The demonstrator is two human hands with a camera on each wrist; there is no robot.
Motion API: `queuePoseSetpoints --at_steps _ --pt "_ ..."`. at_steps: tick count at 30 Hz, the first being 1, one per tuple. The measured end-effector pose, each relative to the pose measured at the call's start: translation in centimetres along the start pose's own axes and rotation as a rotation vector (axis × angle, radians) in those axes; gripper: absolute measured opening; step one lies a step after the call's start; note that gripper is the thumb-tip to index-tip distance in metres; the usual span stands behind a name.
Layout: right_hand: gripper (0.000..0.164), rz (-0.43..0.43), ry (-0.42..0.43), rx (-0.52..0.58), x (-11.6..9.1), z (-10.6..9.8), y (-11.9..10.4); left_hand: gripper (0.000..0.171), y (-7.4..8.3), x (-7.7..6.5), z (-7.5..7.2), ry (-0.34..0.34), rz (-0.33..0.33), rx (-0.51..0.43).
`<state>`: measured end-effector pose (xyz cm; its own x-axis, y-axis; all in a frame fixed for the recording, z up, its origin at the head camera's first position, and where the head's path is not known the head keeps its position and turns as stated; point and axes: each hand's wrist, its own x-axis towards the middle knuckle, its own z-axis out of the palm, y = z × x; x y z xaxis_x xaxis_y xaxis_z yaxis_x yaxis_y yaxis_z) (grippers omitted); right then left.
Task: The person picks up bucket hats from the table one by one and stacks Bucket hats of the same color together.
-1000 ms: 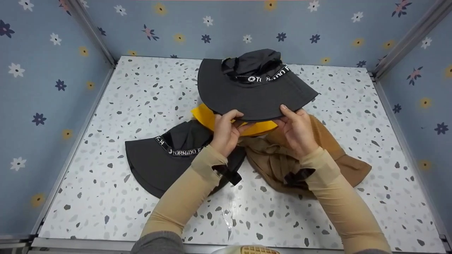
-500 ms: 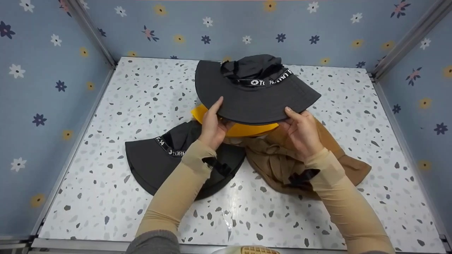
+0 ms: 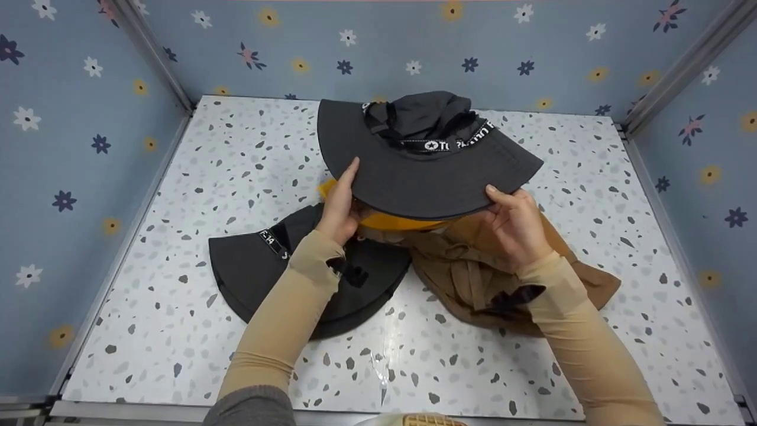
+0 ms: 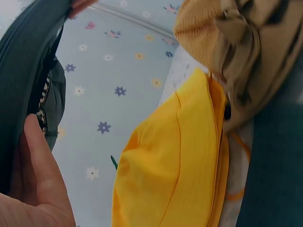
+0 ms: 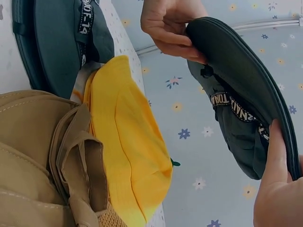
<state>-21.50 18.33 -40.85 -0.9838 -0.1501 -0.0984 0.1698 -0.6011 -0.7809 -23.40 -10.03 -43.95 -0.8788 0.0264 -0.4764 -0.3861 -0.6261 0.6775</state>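
Note:
A dark grey bucket hat [image 3: 414, 183] with a black band of white lettering is held up over the back of the table. My left hand [image 3: 340, 210] grips its brim at the near left, thumb on top and fingers underneath. At the near right of the brim, my right hand [image 3: 517, 225] pinches it the same way. Below it lies a yellow hat [image 4: 165, 161], mostly hidden in the head view. Another dark bucket hat [image 3: 242, 266] rests on the left, partly behind my left forearm. To the right, a brown hat with a tied strap [image 3: 455, 272] lies under my right wrist.
A tan knitted hat [image 4: 196, 33] lies beside the brown one at the right. The white speckled table [image 3: 177, 361] is bounded by blue flowered panels [image 3: 378, 47] at the back and both sides. Something with a waffle pattern [image 3: 432, 420] shows at the front edge.
My hands have moved apart along the brim, the left one going left and the right slightly right. The held hat has come a little nearer and lies flatter. The other hats stay put.

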Motion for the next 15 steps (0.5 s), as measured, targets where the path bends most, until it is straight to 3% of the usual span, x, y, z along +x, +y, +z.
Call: queuePoseSetpoints --at_steps 5,11,15 --pt "0.020 0.004 0.011 -0.005 0.03 -0.34 -0.08 0.034 0.34 -0.09 -0.45 0.018 0.028 0.021" --pt "0.019 0.028 0.001 -0.010 0.27 -0.82 -0.15 0.026 0.38 -0.26 -0.61 0.017 0.133 -0.077" --pt "0.021 0.040 0.010 -0.015 0.42 -1.00 -0.12 0.033 0.24 -0.45 -0.55 0.004 0.186 -0.114"
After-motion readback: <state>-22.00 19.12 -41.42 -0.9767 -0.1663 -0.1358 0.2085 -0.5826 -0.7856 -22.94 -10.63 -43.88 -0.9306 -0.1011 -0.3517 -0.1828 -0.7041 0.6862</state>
